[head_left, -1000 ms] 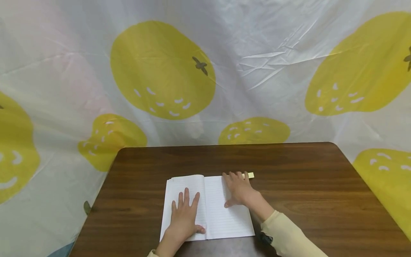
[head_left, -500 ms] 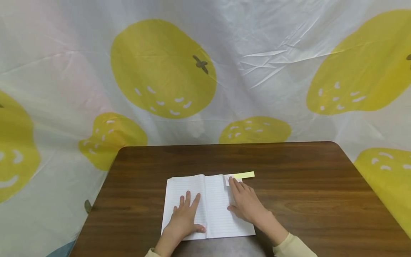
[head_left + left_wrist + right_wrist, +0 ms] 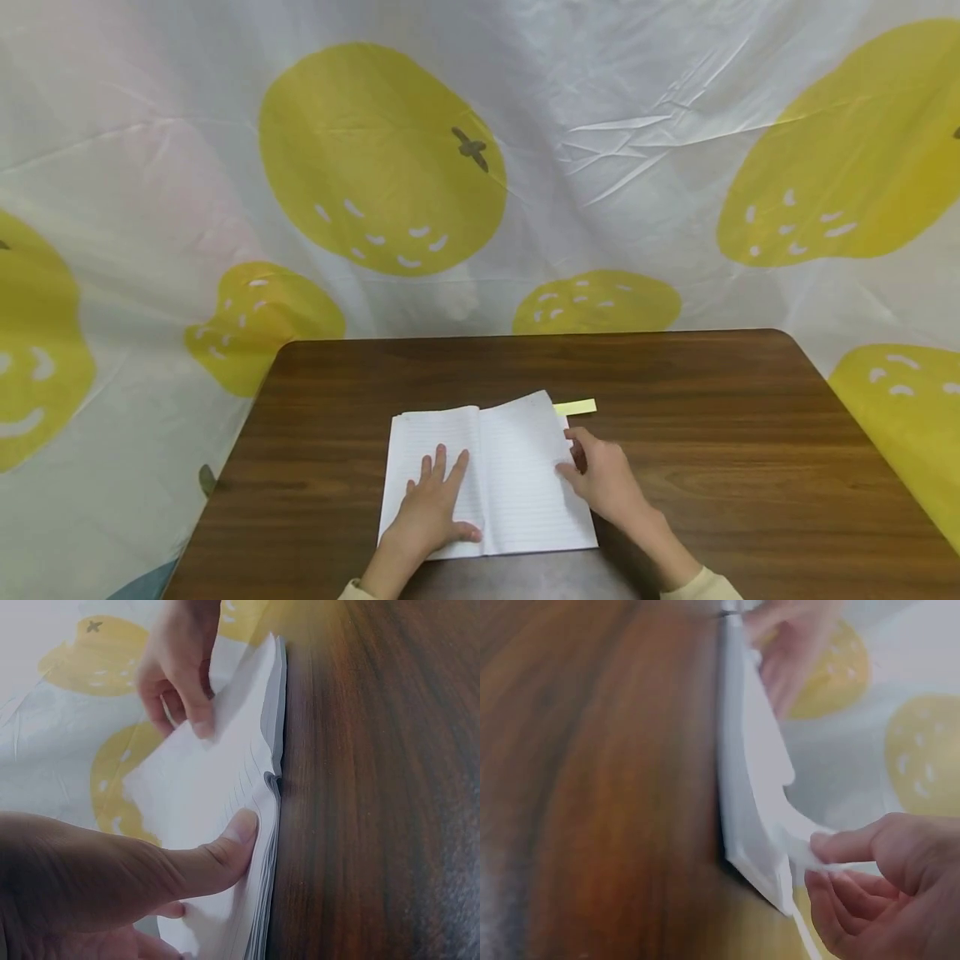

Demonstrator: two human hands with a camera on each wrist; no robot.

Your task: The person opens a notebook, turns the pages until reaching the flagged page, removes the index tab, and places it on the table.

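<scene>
**Hidden and unclear parts**

The lifted page (image 3: 525,433) covers the near end of the yellow strip (image 3: 576,407). The left hand (image 3: 431,512) hides part of the notebook's left page. The right wrist view is blurred; ruled lines are unreadable.

right hand (image 3: 606,482) slid back, page (image 3: 525,458) edge lifted

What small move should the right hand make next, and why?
Probably carry the lifted page leftward over the spine. The right hand pinches that page's outer edge, already raised off the notebook, while the left hand rests flat on the left page, steadying it. A yellow strip lies past the far corner.
</scene>
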